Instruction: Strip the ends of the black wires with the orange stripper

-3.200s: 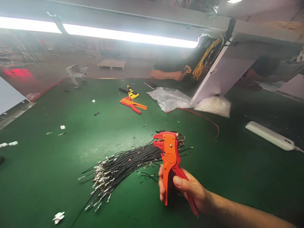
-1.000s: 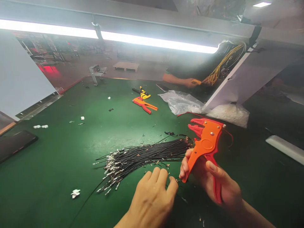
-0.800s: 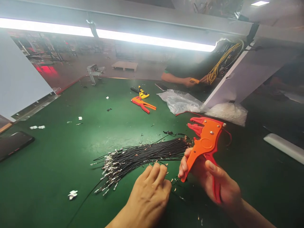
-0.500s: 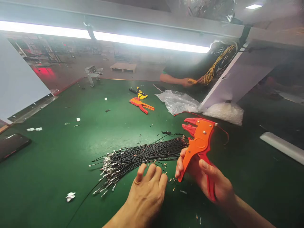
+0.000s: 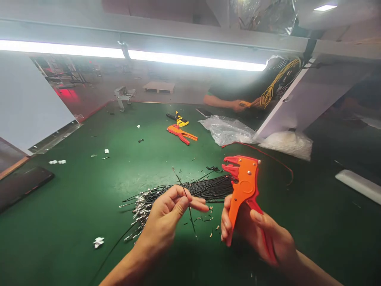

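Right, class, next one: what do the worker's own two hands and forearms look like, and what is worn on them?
The left hand and right hand are both bare, without gloves. No rings show on the visible fingers. The left forearm and right forearm show no sleeve, watch or bracelet within the picture.

My right hand (image 5: 277,235) is bare, its thumbnail (image 5: 256,215) short. To the left of it, my left hand (image 5: 167,213) is bare too. Lower than my right hand, both my forearms (image 5: 126,263) are uncovered.
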The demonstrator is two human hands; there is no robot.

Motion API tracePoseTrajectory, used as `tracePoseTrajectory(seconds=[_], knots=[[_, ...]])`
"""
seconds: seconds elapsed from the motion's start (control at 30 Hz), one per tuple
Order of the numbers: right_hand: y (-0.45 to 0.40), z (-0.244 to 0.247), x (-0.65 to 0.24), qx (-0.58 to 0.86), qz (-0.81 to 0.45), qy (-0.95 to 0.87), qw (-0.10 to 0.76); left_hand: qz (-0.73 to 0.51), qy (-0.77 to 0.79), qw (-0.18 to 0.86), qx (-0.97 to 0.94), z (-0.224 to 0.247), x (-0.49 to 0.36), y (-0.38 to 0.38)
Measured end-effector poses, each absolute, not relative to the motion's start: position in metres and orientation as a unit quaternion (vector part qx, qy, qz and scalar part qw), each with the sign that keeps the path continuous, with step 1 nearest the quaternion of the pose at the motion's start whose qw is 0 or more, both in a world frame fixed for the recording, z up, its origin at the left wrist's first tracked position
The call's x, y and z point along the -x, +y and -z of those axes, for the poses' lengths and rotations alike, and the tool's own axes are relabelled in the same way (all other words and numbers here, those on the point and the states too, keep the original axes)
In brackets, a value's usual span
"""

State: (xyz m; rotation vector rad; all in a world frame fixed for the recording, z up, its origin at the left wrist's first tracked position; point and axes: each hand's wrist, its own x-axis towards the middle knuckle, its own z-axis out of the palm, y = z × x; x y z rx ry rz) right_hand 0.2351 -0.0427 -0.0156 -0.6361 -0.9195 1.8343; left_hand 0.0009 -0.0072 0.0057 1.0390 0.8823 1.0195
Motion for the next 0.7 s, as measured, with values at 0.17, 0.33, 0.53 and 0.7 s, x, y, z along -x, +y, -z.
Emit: tracePoseTrajectory(seconds=[0.17, 0.33, 0.53, 0.7], knots=[[-0.051, 0.024, -0.225, 0.195, -0.820, -0.337, 0.420, -0.540, 0.422, 0.640, -0.348, -0.010, 0.009, -0.001], [-0.060, 0.034, -0.222, 0.157, -0.865, -0.284, 0.383, -0.558, 0.443, 0.637, -0.294, -0.017, 0.009, 0.003], [-0.067, 0.035, -0.219, 0.174, -0.861, -0.289, 0.380, -0.582, 0.459, 0.608, -0.285, -0.020, 0.005, -0.001], [-0.067, 0.047, -0.211, 0.121, -0.855, -0.307, 0.399, -0.595, 0.451, 0.576, -0.331, -0.017, 0.004, -0.010]])
